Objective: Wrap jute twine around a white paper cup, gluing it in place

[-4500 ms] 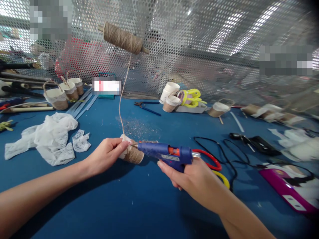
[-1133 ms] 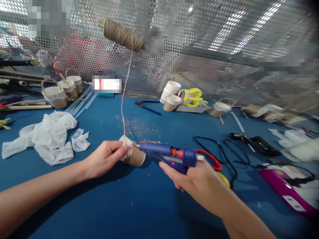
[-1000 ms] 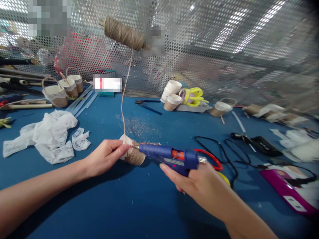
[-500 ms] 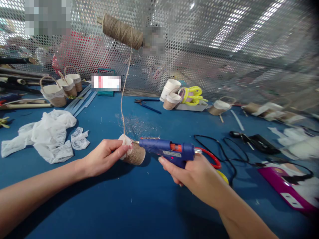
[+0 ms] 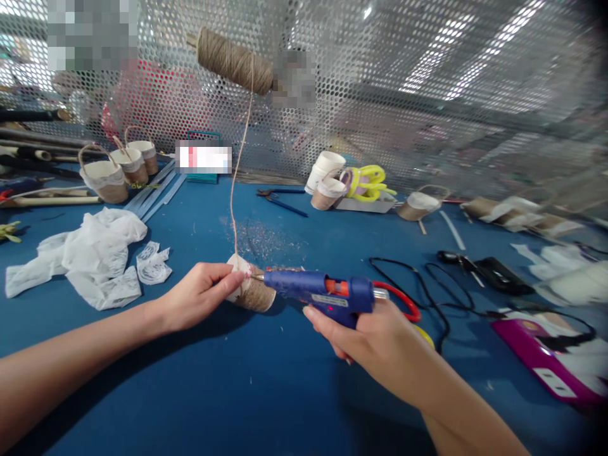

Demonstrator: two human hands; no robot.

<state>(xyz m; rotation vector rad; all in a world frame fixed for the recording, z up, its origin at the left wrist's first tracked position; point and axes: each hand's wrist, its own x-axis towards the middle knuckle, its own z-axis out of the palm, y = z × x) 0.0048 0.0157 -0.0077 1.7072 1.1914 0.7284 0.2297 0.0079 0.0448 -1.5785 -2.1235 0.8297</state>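
Note:
My left hand (image 5: 202, 294) is closed on a small paper cup (image 5: 259, 296) partly wrapped in brown twine, which lies tilted on the blue table (image 5: 266, 392). A strand of twine (image 5: 233, 202) runs from the cup up to a big twine spool (image 5: 232, 60) on the mesh. In my right hand (image 5: 370, 335) is a blue hot glue gun (image 5: 318, 291), gripped by its handle, a small red light showing. The metal nozzle (image 5: 257, 277) points left at the cup's white part, close to my left thumb; whether it touches is hard to see.
White lace (image 5: 95, 259) lies at the left, below several small handled buckets (image 5: 105, 180). Blue pliers (image 5: 285, 201) and stacked white cups (image 5: 323, 171) stand farther back. At the right are a black cable (image 5: 446, 304) and a purple power strip (image 5: 541, 361).
The glue gun has shifted slightly, its nozzle now lower and a little left on the cup. My left hand keeps its hold on the cup.

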